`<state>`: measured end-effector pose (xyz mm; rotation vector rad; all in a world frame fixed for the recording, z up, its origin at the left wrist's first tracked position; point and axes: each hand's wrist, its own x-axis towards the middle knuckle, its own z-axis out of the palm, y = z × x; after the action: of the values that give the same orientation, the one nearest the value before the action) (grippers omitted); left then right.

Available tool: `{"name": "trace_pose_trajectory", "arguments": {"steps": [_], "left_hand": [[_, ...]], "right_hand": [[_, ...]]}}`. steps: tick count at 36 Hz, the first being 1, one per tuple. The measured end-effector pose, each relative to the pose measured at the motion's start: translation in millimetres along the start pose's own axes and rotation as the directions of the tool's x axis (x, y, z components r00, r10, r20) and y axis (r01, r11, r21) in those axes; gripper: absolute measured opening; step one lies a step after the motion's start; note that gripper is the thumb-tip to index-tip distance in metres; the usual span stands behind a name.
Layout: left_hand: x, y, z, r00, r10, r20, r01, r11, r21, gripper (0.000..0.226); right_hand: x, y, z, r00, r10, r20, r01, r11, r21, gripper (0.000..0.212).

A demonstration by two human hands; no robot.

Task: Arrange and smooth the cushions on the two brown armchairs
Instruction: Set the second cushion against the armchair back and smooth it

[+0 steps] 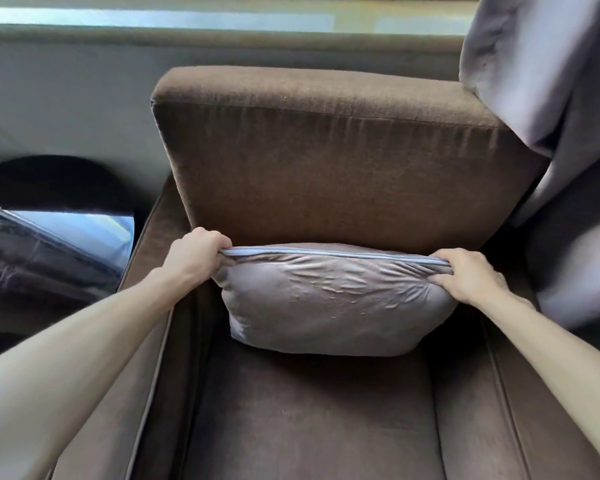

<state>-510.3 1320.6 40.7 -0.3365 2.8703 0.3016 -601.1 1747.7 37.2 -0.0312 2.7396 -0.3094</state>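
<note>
Scene: We stand over a brown armchair (312, 393), its grey cushion (329, 303) propped upright on the seat against the backrest (326, 161).
Left hand: our left hand (196, 252) is closed on the cushion's top left corner, at the piped seam.
Right hand: our right hand (471, 275) pinches the top right corner, fingers curled over the edge.
Handling: we judge it light, soft and loosely filled; the wrinkled cover slides over the stuffing.
Best hold: the corners, where we already grip, for tugging the cover smooth.
Nearby: a grey curtain (548, 98) hangs at right.

Bright window (187, 17) behind, grey curtain (551, 98) right, pale wall (66, 109)
</note>
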Motion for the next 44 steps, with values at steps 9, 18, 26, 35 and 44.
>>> {"name": "trace_pose_trajectory", "arguments": {"steps": [9,18,26,35,44], "left_hand": [[0.0,2.6,-1.2,0.960,-0.012,-0.281,0.021,0.999,0.027,0.023],[-29.6,50.2,34.9,0.763,0.265,-0.590,-0.175,0.963,0.206,0.036],[-71.3,114.4,130.5,0.795,0.492,-0.355,-0.422,0.869,0.259,0.059],[-26.9,82.9,121.1,0.938,0.327,-0.118,-0.273,0.904,0.330,0.066],[-22.7,46.0,108.8,0.900,0.377,-0.217,-0.295,0.896,0.332,0.064]], "right_hand": [[0.7,7.9,-1.2,0.948,-0.003,-0.318,-0.040,0.991,-0.129,0.024],[-42.6,-25.6,49.5,0.705,-0.253,-0.662,0.158,0.967,-0.202,0.034],[-79.1,-91.5,146.5,0.667,-0.635,-0.390,0.552,0.772,-0.315,0.058],[-24.7,-47.2,123.8,0.861,-0.505,-0.058,0.440,0.797,-0.413,0.076],[-22.6,-4.8,99.5,0.860,-0.473,-0.191,0.345,0.816,-0.464,0.076]]}}
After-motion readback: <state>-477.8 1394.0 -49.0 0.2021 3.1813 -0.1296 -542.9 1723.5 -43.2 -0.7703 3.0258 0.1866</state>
